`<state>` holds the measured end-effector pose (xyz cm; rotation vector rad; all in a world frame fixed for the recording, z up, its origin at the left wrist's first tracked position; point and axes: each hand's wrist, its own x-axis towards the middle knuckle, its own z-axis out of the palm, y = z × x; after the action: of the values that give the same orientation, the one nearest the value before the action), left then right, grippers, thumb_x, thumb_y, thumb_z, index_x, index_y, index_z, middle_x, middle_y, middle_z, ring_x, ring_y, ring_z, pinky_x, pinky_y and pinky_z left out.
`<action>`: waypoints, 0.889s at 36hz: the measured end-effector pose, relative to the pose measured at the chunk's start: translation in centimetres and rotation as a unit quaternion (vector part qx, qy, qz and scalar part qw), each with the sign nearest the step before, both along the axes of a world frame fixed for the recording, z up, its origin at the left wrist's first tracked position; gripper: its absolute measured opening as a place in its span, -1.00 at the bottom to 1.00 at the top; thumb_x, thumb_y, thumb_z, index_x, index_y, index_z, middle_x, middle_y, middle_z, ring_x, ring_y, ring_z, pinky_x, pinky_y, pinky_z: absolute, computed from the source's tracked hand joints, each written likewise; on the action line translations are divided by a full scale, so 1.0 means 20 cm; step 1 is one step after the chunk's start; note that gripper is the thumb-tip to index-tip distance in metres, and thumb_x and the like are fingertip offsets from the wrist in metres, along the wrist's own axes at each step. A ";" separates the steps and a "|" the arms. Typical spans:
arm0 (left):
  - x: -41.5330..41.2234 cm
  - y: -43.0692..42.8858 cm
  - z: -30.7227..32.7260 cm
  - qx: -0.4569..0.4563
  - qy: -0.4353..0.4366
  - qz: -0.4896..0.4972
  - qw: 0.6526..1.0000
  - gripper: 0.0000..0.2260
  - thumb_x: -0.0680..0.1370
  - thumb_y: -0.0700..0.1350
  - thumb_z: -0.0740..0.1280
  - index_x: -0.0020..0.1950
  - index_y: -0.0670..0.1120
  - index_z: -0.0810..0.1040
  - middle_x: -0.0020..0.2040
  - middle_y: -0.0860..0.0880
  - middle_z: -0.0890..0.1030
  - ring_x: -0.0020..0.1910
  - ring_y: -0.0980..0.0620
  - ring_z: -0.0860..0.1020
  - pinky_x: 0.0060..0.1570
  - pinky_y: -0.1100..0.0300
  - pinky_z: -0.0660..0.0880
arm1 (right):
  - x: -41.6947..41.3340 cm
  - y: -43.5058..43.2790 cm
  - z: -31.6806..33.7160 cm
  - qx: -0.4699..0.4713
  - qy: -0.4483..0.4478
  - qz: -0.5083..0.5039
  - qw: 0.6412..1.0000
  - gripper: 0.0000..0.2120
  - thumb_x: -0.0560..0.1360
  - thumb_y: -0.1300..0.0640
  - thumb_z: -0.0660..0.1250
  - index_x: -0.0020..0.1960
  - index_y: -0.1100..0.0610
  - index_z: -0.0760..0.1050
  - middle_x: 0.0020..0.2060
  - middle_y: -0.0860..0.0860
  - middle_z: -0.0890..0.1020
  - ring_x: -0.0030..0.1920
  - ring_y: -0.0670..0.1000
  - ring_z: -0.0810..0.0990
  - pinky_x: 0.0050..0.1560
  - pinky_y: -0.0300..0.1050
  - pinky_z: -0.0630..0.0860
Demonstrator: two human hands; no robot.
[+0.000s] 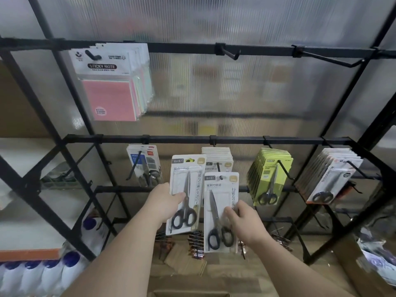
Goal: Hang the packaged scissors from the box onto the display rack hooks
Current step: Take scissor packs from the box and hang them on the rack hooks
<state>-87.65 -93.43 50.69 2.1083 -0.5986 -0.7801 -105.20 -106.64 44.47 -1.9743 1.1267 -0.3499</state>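
Cardboard-backed scissors fill both hands. Left hand grips the left pack by its edge (probably held in reserve). Right hand pinches the right pack, hang-hole at the centre hook tip, lower middle of frame, before the matching stack.

Looks like a stationery shop: a black metal display rack with peg hooks carries rows of carded scissors and sticky note packs, with bottled stock on shelves alongside.
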 end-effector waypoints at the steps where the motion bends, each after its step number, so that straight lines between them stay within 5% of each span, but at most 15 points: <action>1: -0.01 0.00 0.00 -0.001 -0.001 0.002 1.000 -0.75 0.63 -0.07 0.30 0.30 -0.02 0.56 0.12 -0.01 0.64 0.07 -0.06 0.59 0.15 -0.10 0.57 | 0.00 0.00 0.00 0.003 0.000 0.002 1.000 -0.71 0.60 0.02 0.23 -0.24 0.12 0.29 -0.30 0.00 0.47 -0.30 -0.03 0.38 -0.27 -0.11 0.35; 12: -0.13 0.04 -0.03 -0.007 -0.021 0.049 0.999 -0.78 0.63 -0.03 0.29 0.25 -0.05 0.55 0.02 -0.02 0.61 -0.03 -0.06 0.56 0.11 -0.05 0.57 | -0.02 0.01 0.06 0.015 0.017 0.017 1.000 -0.73 0.61 -0.01 0.20 -0.22 0.07 0.29 -0.27 -0.02 0.47 -0.27 -0.03 0.41 -0.28 -0.10 0.34; 18: -0.15 0.07 -0.03 -0.011 -0.040 0.057 0.998 -0.75 0.64 -0.07 0.28 0.31 -0.03 0.58 0.10 -0.03 0.64 0.02 -0.10 0.58 0.15 -0.07 0.57 | -0.03 0.02 0.09 0.025 0.021 0.010 0.999 -0.77 0.56 -0.04 0.19 -0.06 0.12 0.46 -0.10 0.04 0.62 -0.05 0.08 0.58 0.02 0.01 0.54; 25: -0.13 0.11 -0.03 -0.011 -0.039 0.055 0.998 -0.75 0.64 -0.08 0.29 0.31 -0.04 0.56 0.16 -0.05 0.64 0.06 -0.11 0.59 0.16 -0.11 0.56 | -0.02 0.06 0.05 0.000 -0.009 0.000 1.000 -0.77 0.64 0.01 0.15 -0.19 0.01 0.26 -0.24 -0.09 0.43 -0.25 -0.10 0.40 -0.25 -0.11 0.34; 32: -0.10 0.12 -0.01 -0.013 -0.035 0.039 0.999 -0.76 0.65 -0.10 0.28 0.30 -0.05 0.56 0.14 -0.03 0.63 0.05 -0.10 0.57 0.17 -0.09 0.55 | -0.01 0.09 0.04 -0.015 -0.001 -0.029 0.999 -0.75 0.65 -0.01 0.12 -0.16 0.06 0.28 -0.25 -0.07 0.44 -0.16 0.05 0.45 -0.14 -0.05 0.33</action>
<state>-89.69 -91.02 50.45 2.1287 -0.5575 -0.6543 -105.44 -104.78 45.21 -1.9695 1.1872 -0.4009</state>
